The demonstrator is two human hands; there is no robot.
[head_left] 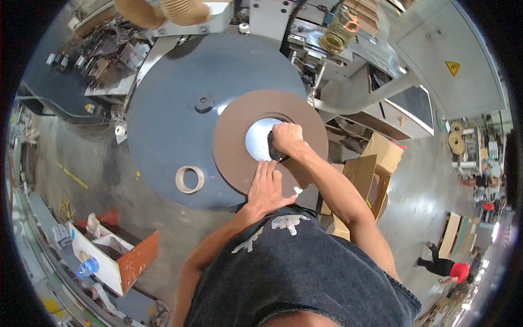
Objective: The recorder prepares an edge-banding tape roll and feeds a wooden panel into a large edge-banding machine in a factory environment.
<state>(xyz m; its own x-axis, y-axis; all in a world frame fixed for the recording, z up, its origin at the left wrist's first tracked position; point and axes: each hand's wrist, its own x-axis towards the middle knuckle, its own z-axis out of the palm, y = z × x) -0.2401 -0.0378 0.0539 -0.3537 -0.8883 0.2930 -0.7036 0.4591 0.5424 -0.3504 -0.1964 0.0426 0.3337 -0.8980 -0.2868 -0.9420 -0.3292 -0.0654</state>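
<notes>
A wide brown paper roll (234, 147) lies flat on the near right part of a big round grey turntable (163, 120), its edge hanging past the table's rim toward the person. The right hand (286, 139) is curled tight at the rim of the roll's shiny metal core (257, 139), fingers closed on a dark piece there whose shape cannot be made out. The left hand (265, 188) lies open and flat, palm down, pressed on the brown face of the roll just below the core. A small ring of tape (189, 179) lies on the turntable, left of the roll and apart from it. On the floor to the lower left stands an orange and white box (128, 261) with a plastic bottle (87, 267) beside it. Cardboard boxes (381, 155) sit to the right.
</notes>
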